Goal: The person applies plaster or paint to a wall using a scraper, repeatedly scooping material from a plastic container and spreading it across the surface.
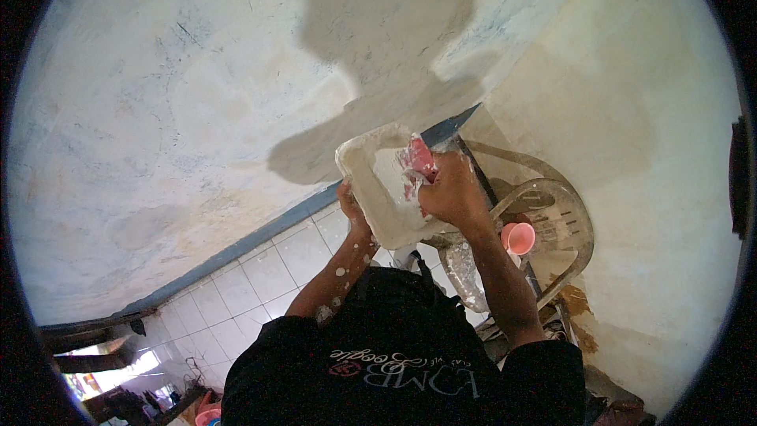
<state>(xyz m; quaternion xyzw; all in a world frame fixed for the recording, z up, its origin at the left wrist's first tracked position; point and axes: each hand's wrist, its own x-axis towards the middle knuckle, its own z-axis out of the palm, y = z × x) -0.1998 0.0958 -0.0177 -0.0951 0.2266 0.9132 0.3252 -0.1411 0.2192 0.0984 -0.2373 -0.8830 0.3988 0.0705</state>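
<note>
My left hand [354, 209] grips the near left rim of a rectangular plastic tub [377, 217], its thumb and fingers partly hidden by the wall. White paste coats the tub's inside and edges. In my right hand [457, 193] is a red scraper [420, 158], smeared with the same paste and held over the tub's right side. The fingers are closed round it, hiding its lower part. White spots dot my left forearm.
Ahead and left rises a patchy whitish wall [173, 110] with a blue strip [260, 232] along its foot. A worn plastic chair [585, 225] stands in the right corner, near a pink cup [519, 237]. White tiles [268, 272] cover the floor.
</note>
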